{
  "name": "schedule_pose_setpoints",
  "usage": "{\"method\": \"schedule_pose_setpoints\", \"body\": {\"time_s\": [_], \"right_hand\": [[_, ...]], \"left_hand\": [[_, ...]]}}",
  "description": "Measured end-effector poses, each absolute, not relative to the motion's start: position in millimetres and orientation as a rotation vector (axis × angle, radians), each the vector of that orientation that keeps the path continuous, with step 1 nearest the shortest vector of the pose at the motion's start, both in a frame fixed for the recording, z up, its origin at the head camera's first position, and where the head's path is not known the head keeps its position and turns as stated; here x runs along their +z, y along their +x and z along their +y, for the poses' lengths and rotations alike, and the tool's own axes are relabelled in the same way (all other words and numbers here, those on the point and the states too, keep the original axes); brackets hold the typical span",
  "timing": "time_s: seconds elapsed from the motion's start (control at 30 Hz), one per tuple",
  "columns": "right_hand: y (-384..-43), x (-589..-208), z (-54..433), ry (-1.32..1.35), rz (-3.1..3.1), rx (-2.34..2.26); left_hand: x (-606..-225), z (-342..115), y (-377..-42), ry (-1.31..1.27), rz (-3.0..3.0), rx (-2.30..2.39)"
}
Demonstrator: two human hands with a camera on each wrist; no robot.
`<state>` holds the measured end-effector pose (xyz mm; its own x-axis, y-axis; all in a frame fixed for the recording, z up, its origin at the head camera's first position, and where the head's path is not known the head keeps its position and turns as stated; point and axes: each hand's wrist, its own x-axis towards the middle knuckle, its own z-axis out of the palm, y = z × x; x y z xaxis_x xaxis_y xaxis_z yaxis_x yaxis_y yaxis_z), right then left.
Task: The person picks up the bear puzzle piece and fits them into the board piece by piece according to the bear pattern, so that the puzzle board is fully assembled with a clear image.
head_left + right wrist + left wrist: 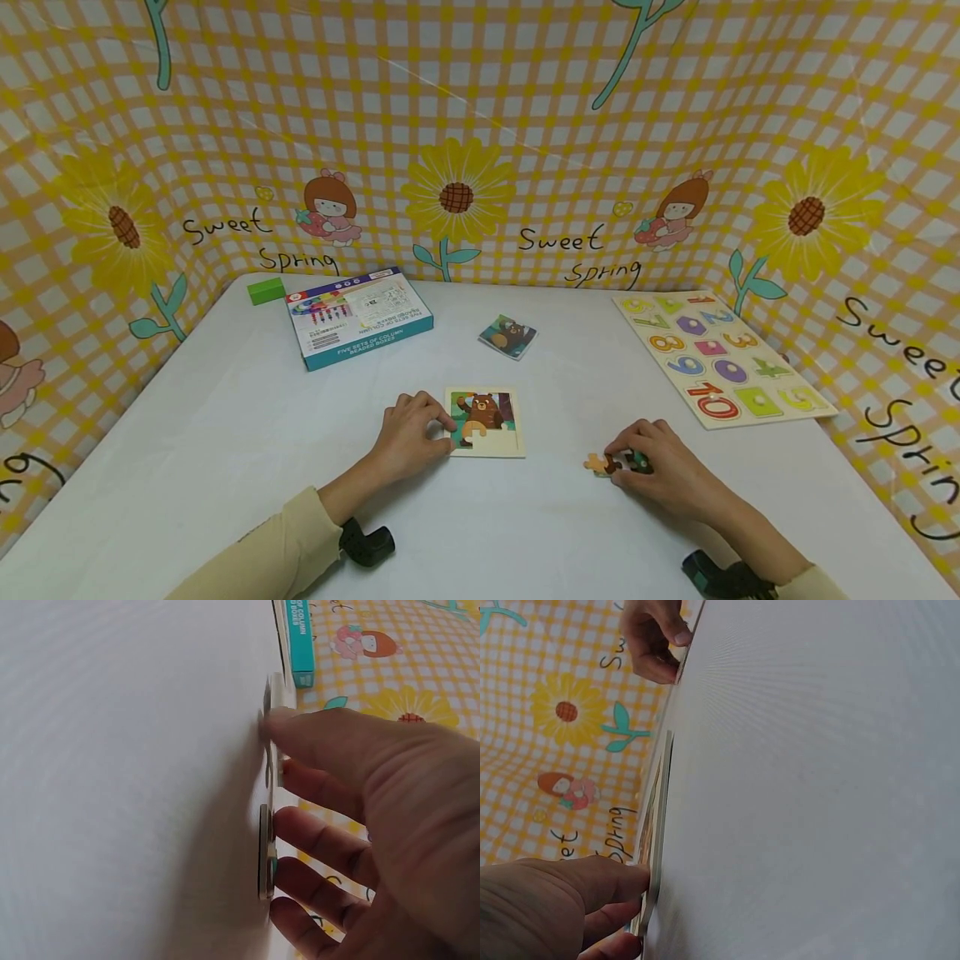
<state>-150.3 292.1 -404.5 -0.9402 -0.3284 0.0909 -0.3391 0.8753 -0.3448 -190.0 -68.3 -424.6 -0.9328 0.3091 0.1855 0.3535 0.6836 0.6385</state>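
A square wooden jigsaw board (521, 421) with a bear picture lies in front of me, bare wood showing at its lower right. My left hand (411, 429) holds the board's left edge between thumb and fingers; the left wrist view shows the thumb at the board's side (660, 825). To the right, my right hand (660, 462) pinches a brown-and-tan puzzle piece (597, 463) between thumb and index finger, low over the table. Under its other fingers lies a dark green puzzle piece (639, 461), partly hidden, seen edge-on in the right wrist view (263, 851).
Beyond the board lies a small bear picture card (508, 336). A teal-and-white box (360, 317) and a green block (266, 291) stand at the back left. A number puzzle board (716, 358) lies at the right edge. Checked cloth (480, 100) surrounds the white table (225, 442).
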Motion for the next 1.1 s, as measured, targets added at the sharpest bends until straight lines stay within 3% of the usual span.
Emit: {"method": "schedule_pose_setpoints", "body": {"time_s": [0.5,1.1], "right_hand": [[-162,-386,244,0.561,-2.986,0.649],[-186,-394,168,0.806,-2.89,0.567]], "left_hand": [[-425,-69,-191,-0.55,-2.834,-1.087],[-426,-69,-190,-0.553,-2.828,-1.086]]}}
